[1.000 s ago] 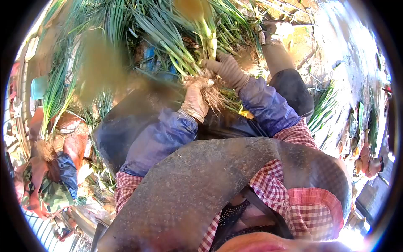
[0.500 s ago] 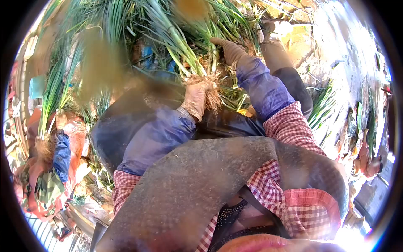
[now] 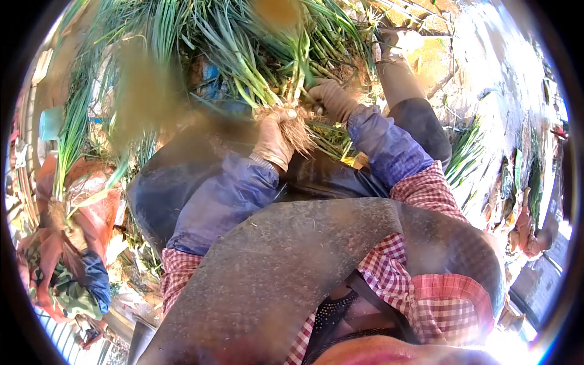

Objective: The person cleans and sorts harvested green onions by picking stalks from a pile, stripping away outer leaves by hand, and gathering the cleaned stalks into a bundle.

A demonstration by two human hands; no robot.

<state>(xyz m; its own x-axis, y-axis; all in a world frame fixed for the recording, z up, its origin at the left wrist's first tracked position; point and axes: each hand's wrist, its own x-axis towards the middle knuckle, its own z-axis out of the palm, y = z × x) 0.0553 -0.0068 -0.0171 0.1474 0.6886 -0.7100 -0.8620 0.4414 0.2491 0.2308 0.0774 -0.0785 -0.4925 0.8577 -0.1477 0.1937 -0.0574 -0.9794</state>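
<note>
A bunch of green onions [image 3: 261, 91] slants up and away from me, its stringy roots [image 3: 299, 135] hanging toward my lap. My left hand [image 3: 274, 141], in a dirty tan glove, is closed around the root end. Just right of the stalks is my right hand [image 3: 333, 100], gloved too, with its fingers curled in. A bit of green onion leaf [image 3: 314, 83] shows at its fingertips; the rest of its grip is hidden.
A large heap of green onions [image 3: 164, 36] spreads across the far side. At left, another person's blue sleeve [image 3: 94, 277] shows beside more green onions [image 3: 72, 146]. More leaves [image 3: 465, 149] lie at right. A dark apron [image 3: 286, 255] covers my lap.
My right hand has moved down along the stalks toward the roots, and its fingers have curled in. My left hand and the bunch have shifted slightly left. The other person's sleeve has lowered.
</note>
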